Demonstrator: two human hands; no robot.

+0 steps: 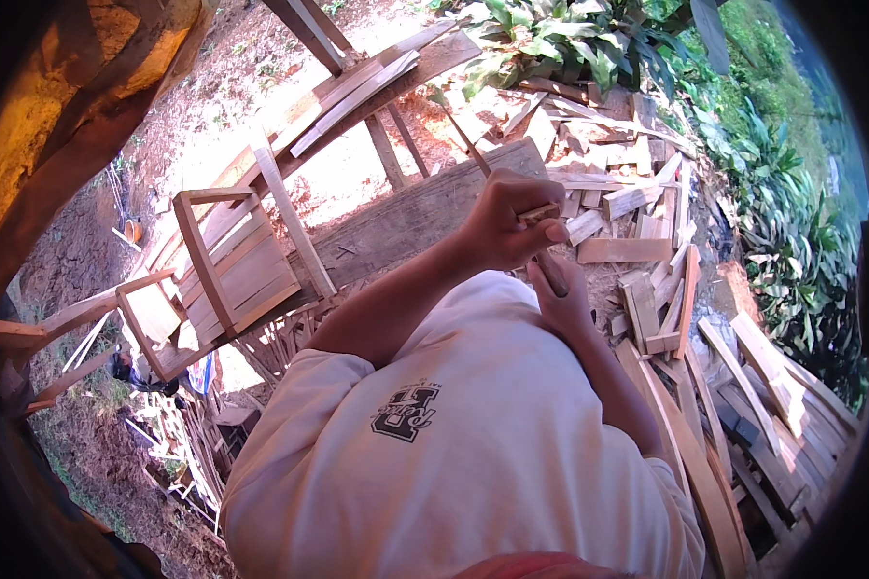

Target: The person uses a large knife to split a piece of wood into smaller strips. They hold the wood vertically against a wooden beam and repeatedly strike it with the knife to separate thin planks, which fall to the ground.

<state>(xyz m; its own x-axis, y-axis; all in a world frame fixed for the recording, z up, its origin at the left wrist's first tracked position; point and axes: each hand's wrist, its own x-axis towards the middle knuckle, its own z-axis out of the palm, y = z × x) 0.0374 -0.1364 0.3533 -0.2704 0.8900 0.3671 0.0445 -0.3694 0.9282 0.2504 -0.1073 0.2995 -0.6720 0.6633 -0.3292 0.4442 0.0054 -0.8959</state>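
My left hand (514, 220) is closed in front of my chest, its fingers curled around a slender brown stick (468, 140). The stick's thin end points away toward the bench, and its thicker near end comes out below the fist. A small flat piece of wood (539, 213) shows between the left fingers and thumb. Just below, my right hand (562, 297) is closed at the stick's near end, with its fingers partly hidden. Beyond both hands lies a wide, weathered plank bench (396, 224); a few small dark bits rest on its left part.
Left of the bench stands a wooden frame (203, 261) with slats. Long boards (357, 101) lie on a raised support behind. Offcuts (628, 249) are heaped on the right, with longer planks (690, 444) beside my right arm. Leafy plants (570, 43) grow at the back.
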